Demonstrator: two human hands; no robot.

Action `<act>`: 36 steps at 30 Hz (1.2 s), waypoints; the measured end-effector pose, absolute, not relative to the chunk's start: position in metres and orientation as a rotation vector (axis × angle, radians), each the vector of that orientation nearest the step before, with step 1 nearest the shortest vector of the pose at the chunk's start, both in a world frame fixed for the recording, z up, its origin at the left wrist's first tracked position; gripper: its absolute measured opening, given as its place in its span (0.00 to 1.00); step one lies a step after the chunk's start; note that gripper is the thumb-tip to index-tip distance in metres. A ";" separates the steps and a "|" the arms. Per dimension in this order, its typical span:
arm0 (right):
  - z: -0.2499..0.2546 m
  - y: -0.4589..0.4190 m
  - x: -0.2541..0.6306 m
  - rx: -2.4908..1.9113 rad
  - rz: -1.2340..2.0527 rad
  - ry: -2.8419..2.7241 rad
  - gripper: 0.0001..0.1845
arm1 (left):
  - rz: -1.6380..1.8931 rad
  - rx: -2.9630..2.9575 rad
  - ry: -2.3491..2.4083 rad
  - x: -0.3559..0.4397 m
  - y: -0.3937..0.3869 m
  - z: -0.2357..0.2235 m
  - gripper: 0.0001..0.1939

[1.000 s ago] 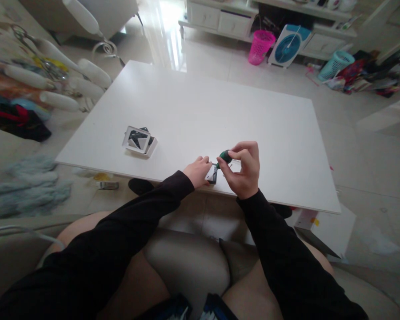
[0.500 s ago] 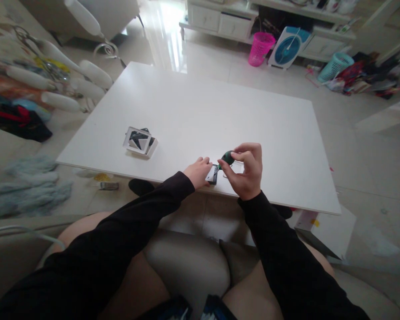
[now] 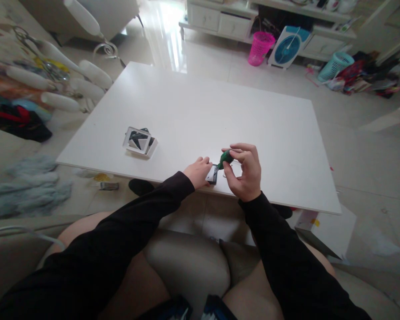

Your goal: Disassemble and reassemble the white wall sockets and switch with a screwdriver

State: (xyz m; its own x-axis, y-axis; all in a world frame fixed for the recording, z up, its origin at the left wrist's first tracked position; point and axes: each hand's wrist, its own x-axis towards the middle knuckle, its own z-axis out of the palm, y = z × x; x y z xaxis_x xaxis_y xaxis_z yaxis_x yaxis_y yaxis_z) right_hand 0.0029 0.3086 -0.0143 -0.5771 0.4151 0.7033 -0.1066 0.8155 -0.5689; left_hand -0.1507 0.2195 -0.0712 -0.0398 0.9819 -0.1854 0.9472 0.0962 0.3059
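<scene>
"So, how does the right grip (image 3: 245, 172) hold that green-handled tool (image 3: 225, 159)?"

"By the fingertips, pinched around the handle. I take it for a screwdriver; it slants down toward the left grip (image 3: 199, 172)."

"And the small dark-sided case (image 3: 212, 174)?"

"Just right of the left grip, near the edge of the surface (image 3: 253, 115). The left fingers and thumb pinch it, though I cannot tell how firmly."

"What makes for clean work here?"

"Keeping the handle more upright, I'd judge, with light downward pressure and small fingertip turns. The tip is too small to make out, so slipping is the worry; the left fingers do best out of its path."

"What about the white piece (image 3: 237, 168) beside the right grip?"

"A knuckle could nudge it. The open box (image 3: 149, 153) sits well left of both grips, safely aside."
</scene>
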 end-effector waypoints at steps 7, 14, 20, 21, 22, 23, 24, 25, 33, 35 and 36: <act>-0.013 0.310 0.003 -0.298 0.598 -2.060 0.12 | 0.130 1.920 2.038 -0.151 0.220 -0.074 0.28; -0.015 0.311 0.003 -0.370 0.553 -2.053 0.12 | 0.149 1.922 2.031 -0.152 0.220 -0.076 0.27; -0.011 0.311 0.003 -0.227 0.651 -2.078 0.14 | 0.148 1.890 2.032 -0.150 0.220 -0.070 0.28; -0.010 0.310 0.003 -0.216 0.685 -2.091 0.15 | 0.152 1.894 2.036 -0.150 0.219 -0.070 0.28; -0.011 0.310 0.003 -0.218 0.698 -2.096 0.15 | 0.154 1.899 2.041 -0.150 0.219 -0.070 0.29; -0.011 0.311 0.003 -0.231 0.690 -2.092 0.15 | 0.154 1.906 2.043 -0.150 0.219 -0.071 0.28; -0.012 0.311 0.003 -0.247 0.667 -2.079 0.14 | 0.153 1.914 2.043 -0.151 0.219 -0.072 0.28; -0.013 0.312 0.003 -0.262 0.638 -2.061 0.14 | 0.150 1.920 2.041 -0.151 0.219 -0.072 0.27; -0.013 0.313 0.001 -0.253 0.710 -2.083 0.13 | 0.153 1.916 2.038 -0.151 0.220 -0.074 0.27; -0.013 0.313 0.001 -0.294 0.660 -2.065 0.13 | 0.150 1.923 2.036 -0.151 0.220 -0.074 0.27; -0.014 0.313 0.001 -0.308 0.629 -2.051 0.14 | 0.145 1.922 2.033 -0.151 0.220 -0.073 0.27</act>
